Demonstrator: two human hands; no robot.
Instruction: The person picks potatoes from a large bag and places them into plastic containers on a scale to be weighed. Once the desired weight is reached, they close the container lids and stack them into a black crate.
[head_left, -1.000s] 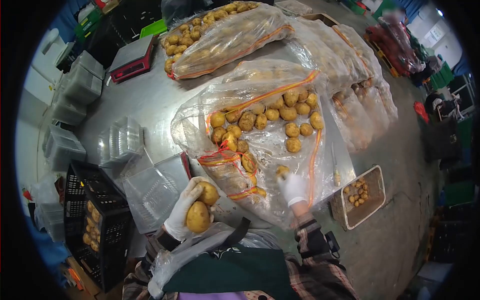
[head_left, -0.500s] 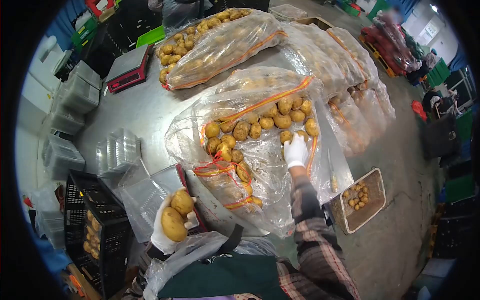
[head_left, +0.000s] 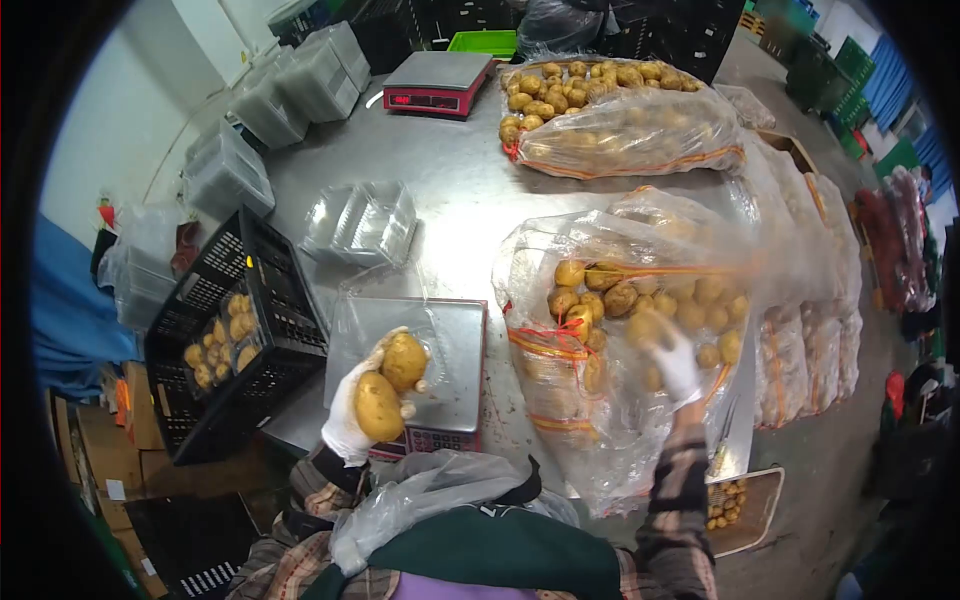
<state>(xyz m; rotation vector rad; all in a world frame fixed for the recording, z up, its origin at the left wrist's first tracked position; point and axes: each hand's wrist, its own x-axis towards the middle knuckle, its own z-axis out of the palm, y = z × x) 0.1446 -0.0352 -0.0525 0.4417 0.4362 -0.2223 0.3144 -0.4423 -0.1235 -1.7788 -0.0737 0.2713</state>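
Two potatoes [head_left: 379, 406] rest in my left hand [head_left: 348, 415], which wears a white glove and is held over the near scale [head_left: 452, 365]. A clear plastic container [head_left: 385, 312] lies on that scale, partly behind the hand. My right hand [head_left: 675, 368], also gloved, is blurred by motion over the opened potato sack [head_left: 560, 470]. A potato [head_left: 648, 326] shows at its fingertips, and more potatoes [head_left: 620, 297] lie around it in the sack. Red string and an orange-striped edge show on the sack.
Stacked clear containers [head_left: 362, 222] stand behind the near scale. At left is a black crate [head_left: 290, 375] with packed potatoes. Farther back are a second scale [head_left: 437, 85] and another potato sack [head_left: 630, 135]. A tub [head_left: 765, 510] of small potatoes sits at lower right.
The view has turned left. My left hand, still holding two potatoes, is now over the near scale. My right hand has moved from the sack's right side toward its middle, with a potato at its fingers.
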